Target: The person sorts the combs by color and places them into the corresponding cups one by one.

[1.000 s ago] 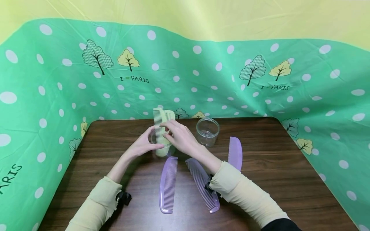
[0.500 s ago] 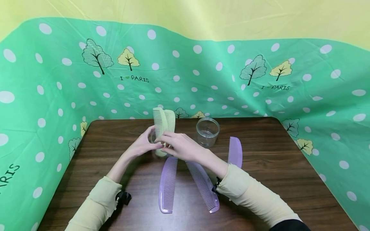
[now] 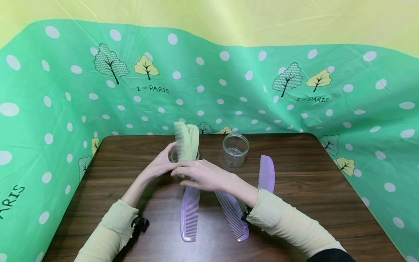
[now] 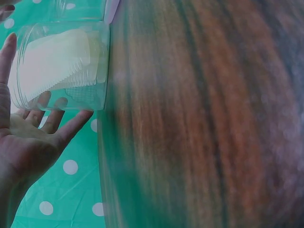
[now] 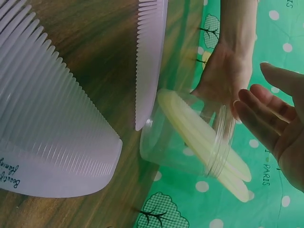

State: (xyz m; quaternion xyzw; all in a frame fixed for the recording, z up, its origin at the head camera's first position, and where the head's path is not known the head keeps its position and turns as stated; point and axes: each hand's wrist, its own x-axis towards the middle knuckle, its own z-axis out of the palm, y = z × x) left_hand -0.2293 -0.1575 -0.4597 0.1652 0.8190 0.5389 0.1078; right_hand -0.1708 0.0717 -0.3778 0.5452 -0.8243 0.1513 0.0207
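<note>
Two or more pale green combs (image 3: 183, 142) lean in a clear round jar (image 5: 151, 147), their upper ends sticking out past its rim. My left hand (image 3: 162, 162) holds this jar from the left, thumb near the rim and fingers spread along its wall in the left wrist view. Just in front of the jar's mouth is my right hand (image 3: 207, 174), its fingers loosely bent with nothing between them. In the right wrist view its fingertips (image 5: 241, 107) come close to the rim. It covers the jar's lower front in the head view.
A second clear jar (image 3: 235, 151) stands to the right. Purple combs lie on the brown table: one (image 3: 189, 218) in front of the held jar, another (image 3: 230, 211) slanting under my right forearm, and a third (image 3: 266, 171) farther right. A green dotted cloth (image 3: 222, 83) rises behind.
My right hand has come away from the green combs, moving down and toward me. The combs now lean in the jar by themselves. My left hand has stayed at the jar.
</note>
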